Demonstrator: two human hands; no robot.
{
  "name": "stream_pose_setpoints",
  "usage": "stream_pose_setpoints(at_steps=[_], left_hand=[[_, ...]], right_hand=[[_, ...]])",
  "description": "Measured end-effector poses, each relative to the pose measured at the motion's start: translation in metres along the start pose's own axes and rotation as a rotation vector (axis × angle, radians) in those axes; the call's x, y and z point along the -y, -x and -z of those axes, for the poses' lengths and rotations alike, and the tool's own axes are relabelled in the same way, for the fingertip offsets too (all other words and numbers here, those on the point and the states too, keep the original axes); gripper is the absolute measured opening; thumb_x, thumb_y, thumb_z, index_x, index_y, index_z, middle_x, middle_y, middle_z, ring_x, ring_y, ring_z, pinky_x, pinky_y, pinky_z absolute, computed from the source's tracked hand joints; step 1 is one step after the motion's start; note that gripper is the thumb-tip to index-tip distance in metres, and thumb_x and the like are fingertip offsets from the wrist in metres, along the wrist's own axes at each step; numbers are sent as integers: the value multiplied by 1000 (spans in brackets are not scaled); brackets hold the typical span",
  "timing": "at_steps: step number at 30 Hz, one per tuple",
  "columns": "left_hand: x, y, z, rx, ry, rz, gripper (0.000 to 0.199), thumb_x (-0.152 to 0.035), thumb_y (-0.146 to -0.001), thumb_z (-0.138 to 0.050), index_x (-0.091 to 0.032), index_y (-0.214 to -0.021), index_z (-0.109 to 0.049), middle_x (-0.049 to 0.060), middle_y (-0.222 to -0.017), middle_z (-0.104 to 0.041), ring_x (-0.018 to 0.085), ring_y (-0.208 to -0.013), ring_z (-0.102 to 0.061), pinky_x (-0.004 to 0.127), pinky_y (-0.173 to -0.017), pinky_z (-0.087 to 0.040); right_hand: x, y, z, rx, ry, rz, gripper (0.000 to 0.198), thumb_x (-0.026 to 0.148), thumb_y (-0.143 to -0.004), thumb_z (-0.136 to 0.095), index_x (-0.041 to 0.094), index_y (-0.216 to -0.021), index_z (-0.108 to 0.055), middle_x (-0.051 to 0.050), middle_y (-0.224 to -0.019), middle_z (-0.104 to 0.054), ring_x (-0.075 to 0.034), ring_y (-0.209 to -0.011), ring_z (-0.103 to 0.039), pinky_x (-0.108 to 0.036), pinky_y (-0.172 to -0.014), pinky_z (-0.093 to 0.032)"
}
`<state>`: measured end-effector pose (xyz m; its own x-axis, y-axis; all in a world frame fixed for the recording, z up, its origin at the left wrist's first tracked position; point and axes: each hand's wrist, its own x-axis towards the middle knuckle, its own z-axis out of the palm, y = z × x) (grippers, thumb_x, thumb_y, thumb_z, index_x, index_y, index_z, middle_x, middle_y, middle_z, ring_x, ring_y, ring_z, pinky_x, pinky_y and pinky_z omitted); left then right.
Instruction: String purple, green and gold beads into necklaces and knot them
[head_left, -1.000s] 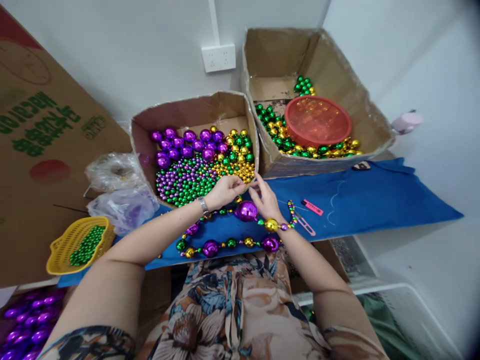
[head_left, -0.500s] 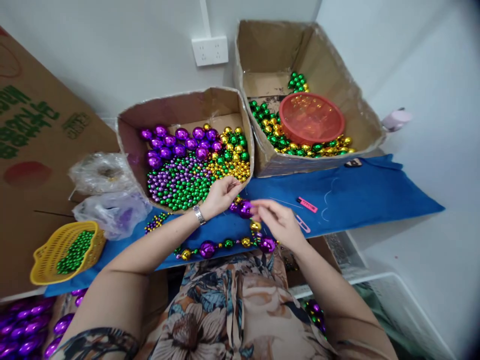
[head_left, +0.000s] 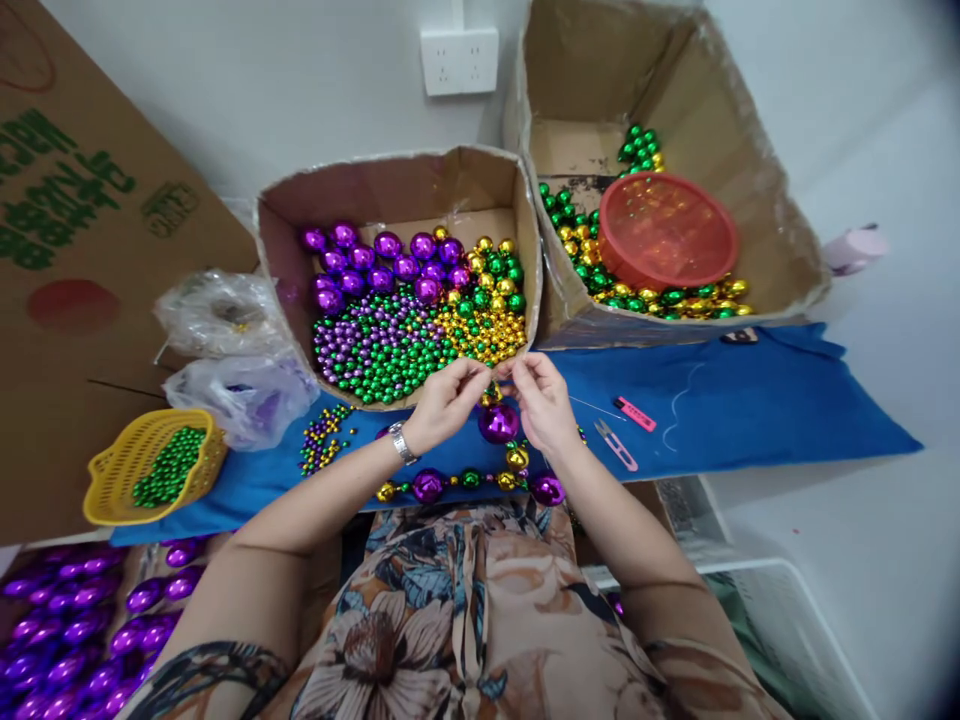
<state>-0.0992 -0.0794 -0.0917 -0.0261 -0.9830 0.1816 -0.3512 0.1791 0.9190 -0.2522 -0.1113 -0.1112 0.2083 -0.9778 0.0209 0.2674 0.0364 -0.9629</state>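
My left hand (head_left: 451, 402) is closed in a pinch at the front edge of the box of loose beads; what its fingertips hold is too small to make out. Close beside it, my right hand (head_left: 541, 402) pinches the upper end of a bead string. A large purple bead (head_left: 498, 423) and small gold beads hang just below the fingers. From there the bead string (head_left: 471, 479) runs down and bends left along the cloth's front edge, with purple, gold and green beads. The fingertips of both hands almost meet.
A cardboard box (head_left: 397, 180) of sorted beads stands ahead; a larger box (head_left: 780, 230) holds beads and a red bowl (head_left: 667, 230). On the blue cloth (head_left: 795, 400) lie thread snips (head_left: 616, 446), a pink cutter-like tool (head_left: 635, 413) and thread. A yellow basket (head_left: 112, 480) sits left.
My right hand has moved up from the large purple bead to the string's upper end, close to my left hand. The camera view has shifted, and the purple bead now hangs below both hands.
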Motion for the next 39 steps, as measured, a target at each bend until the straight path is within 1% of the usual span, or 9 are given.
stream_pose_setpoints(at_steps=[6, 15, 19, 22, 25, 28, 33, 36, 39], left_hand=[[12, 10, 8, -93, 534, 151, 31, -46, -89, -59, -17, -78, -63, -6, -53, -39, 9, -52, -41, 25, -57, -41], [29, 15, 26, -37, 601, 233, 33, -49, -82, -67, -17, -76, -61, -6, -54, -42, 8, -51, -38, 29, -65, -48], [29, 9, 61, 41, 361, 129, 27, -43, -89, -59, -18, -81, -66, 5, -87, -65, 16, -82, -60, 32, -79, -49], [26, 3, 89, -16, -33, -3, 27, -40, -91, -56, -19, -80, -69, 9, -112, -62, 22, -110, -56, 37, -93, -45], [21, 0, 102, -180, -471, -86, 26, -40, -88, -57, -20, -79, -71, 8, -94, -61, 24, -103, -55, 40, -95, -41], [19, 2, 94, -285, -597, -70, 26, -40, -89, -57, -19, -82, -71, 5, -76, -61, 20, -82, -57, 36, -82, -44], [25, 4, 60, -303, 44, 169, 30, -46, -90, -57, -18, -88, -66, 2, -69, -66, 12, -57, -58, 26, -59, -47], [29, 1, 42, -318, 521, 308, 35, -53, -85, -63, -18, -88, -58, 3, -77, -70, 14, -65, -67, 27, -65, -54], [28, -3, 31, -261, 767, 381, 39, -55, -80, -67, -20, -87, -52, 2, -76, -70, 15, -67, -68, 30, -67, -57]], right_hand=[[-2, -12, 0, 130, -86, -70, 38, 58, -80, -65, 24, -85, -48, 5, -66, -54, -8, -60, -55, -23, -61, -48], [-19, -14, 5, 210, 172, -23, 34, 55, -85, -61, 21, -85, -54, 6, -57, -54, -8, -53, -53, -23, -56, -44], [-18, -10, 1, 211, 242, 6, 33, 53, -87, -60, 21, -85, -57, 5, -60, -57, -8, -52, -53, -22, -54, -44], [-22, -8, 1, 196, 257, -7, 33, 54, -87, -60, 20, -87, -59, 4, -62, -60, -8, -52, -55, -22, -53, -46], [-27, -5, 3, 216, 325, -35, 36, 56, -87, -58, 20, -90, -60, 2, -67, -64, -10, -57, -61, -24, -57, -50], [-30, -1, 3, 237, 405, -26, 36, 55, -89, -56, 19, -92, -61, 0, -72, -67, -11, -61, -65, -24, -60, -52], [-32, 7, 1, 210, 457, -4, 32, 51, -92, -53, 20, -94, -60, 0, -76, -68, -11, -62, -67, -22, -60, -50], [-34, 11, 0, 197, 428, -29, 32, 52, -92, -53, 20, -95, -59, 0, -78, -69, -11, -62, -68, -22, -60, -51], [-36, 12, -1, 184, 364, -71, 33, 53, -90, -55, 20, -95, -57, 0, -79, -69, -11, -60, -68, -21, -58, -51]])
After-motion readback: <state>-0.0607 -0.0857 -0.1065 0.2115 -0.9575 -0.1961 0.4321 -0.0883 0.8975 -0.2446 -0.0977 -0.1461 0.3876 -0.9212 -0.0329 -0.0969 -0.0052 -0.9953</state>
